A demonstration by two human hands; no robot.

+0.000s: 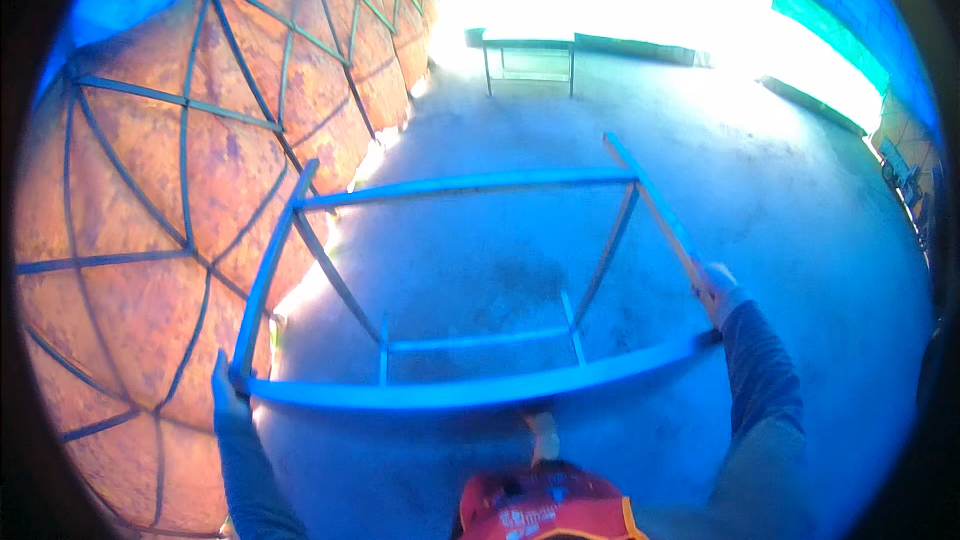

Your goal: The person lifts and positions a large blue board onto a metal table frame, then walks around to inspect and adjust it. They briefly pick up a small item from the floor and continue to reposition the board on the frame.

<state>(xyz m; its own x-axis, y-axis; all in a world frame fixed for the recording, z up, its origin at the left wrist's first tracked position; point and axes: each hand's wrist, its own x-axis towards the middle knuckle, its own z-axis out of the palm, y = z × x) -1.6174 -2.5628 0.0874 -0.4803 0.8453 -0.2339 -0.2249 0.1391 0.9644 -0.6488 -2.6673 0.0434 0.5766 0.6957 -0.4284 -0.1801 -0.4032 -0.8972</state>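
Note:
A rectangular metal table frame, bare of any top, hangs tilted in front of my body. Its long near bar runs across below my chest, while the thinner legs and a lower crossbar show through the middle. At the near left corner my left hand holds the frame from outside, fingers stretched up along it. My right hand is wrapped around the right side bar, a little beyond the near right corner. The undersides of both grips are hidden.
To the left rises a wall of rusty sheets crossed by thin dark bars. A small table stands far ahead on the concrete floor, near a glaring bright opening. Dark clutter lines the far right edge.

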